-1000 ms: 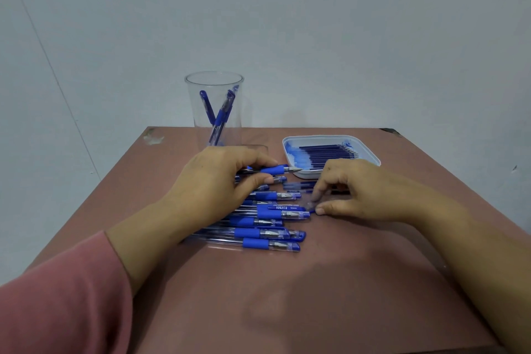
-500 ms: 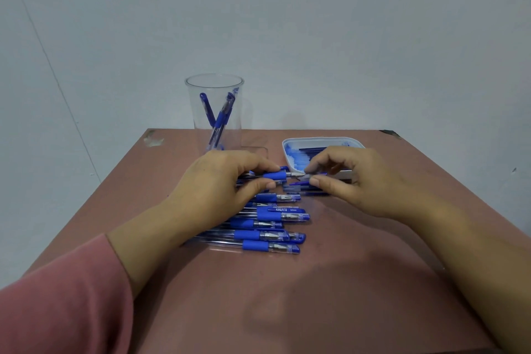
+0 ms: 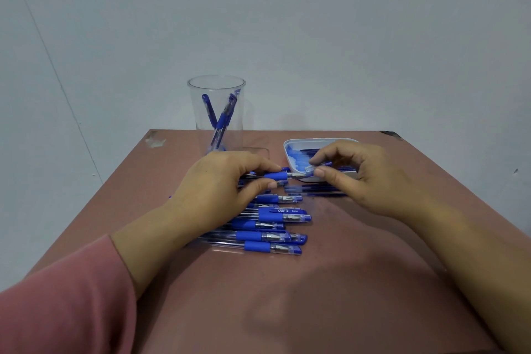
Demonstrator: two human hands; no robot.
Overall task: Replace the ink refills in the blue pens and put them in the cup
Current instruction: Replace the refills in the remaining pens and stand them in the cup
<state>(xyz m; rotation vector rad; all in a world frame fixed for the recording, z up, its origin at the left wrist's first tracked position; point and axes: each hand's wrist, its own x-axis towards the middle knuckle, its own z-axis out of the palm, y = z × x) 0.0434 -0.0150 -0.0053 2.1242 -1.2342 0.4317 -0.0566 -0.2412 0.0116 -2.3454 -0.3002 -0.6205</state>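
My left hand (image 3: 221,187) grips a blue pen (image 3: 277,175) by its rubber grip, just above the pile. My right hand (image 3: 356,178) pinches a clear pen cap (image 3: 311,169) at the pen's metal tip. Several blue pens (image 3: 267,227) lie side by side on the brown table (image 3: 287,296) below my hands. A clear plastic cup (image 3: 217,112) at the back holds a few blue pens upright. A white tray (image 3: 290,152) of ink refills sits at the back right, partly behind my right hand. Loose refills (image 3: 313,190) lie in front of the tray.
A grey wall rises right behind the table. A scuffed patch (image 3: 155,141) marks the table's far left corner. My pink sleeve (image 3: 63,302) fills the lower left.
My right hand rose from the table beside the pile and came up to the tip of the pen in my left hand, with a clear cap between its fingers. The left hand stayed nearly still.
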